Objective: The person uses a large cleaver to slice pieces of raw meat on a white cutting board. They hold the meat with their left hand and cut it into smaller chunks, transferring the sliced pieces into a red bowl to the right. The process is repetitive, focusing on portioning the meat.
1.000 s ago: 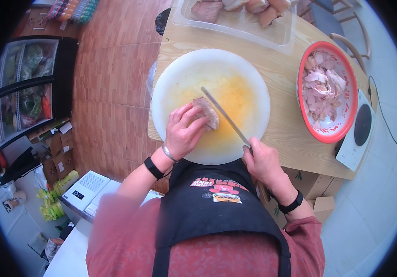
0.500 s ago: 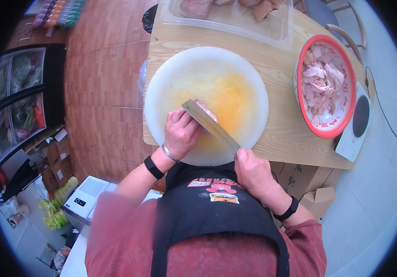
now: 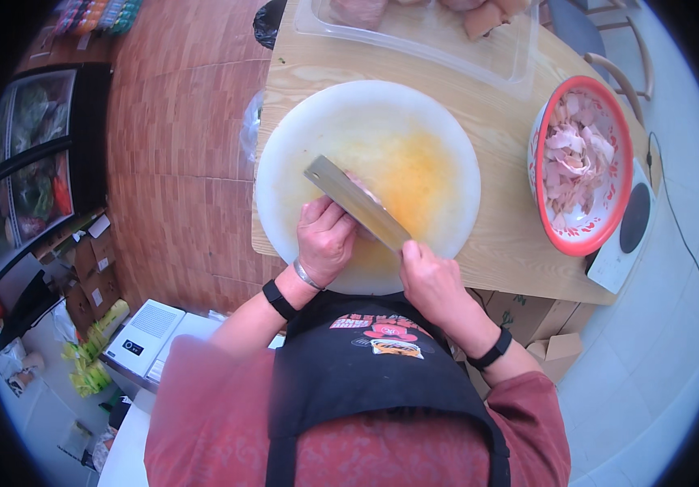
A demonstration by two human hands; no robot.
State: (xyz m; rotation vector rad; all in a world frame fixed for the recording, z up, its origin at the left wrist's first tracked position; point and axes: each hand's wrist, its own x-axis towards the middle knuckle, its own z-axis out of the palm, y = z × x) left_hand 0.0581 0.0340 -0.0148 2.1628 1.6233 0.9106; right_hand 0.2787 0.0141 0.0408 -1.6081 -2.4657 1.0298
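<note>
My right hand (image 3: 435, 280) is wrapped round the handle of a broad-bladed cleaver (image 3: 356, 199). The blade slants up and to the left across a round white cutting board (image 3: 301, 130) with yellow-orange stains. A small piece of pinkish meat (image 3: 363, 186) shows along the blade's far edge; most of it is hidden under the cleaver and my fingers. With curled fingers, my left hand (image 3: 327, 237) holds the meat down on the near side of the blade, its knuckles close to the steel.
A red-rimmed enamel bowl (image 3: 627, 174) of sliced pale meat stands on the right, partly over a white hotplate (image 3: 634, 219). At the far edge lies a clear plastic tray (image 3: 414, 40) with larger meat chunks. The wooden table (image 3: 496, 162) ends at the left beside the board.
The cleaver has slid up and to the left over the board, and my right hand has moved with it. My left hand stays on the meat. The whole view has shifted slightly.
</note>
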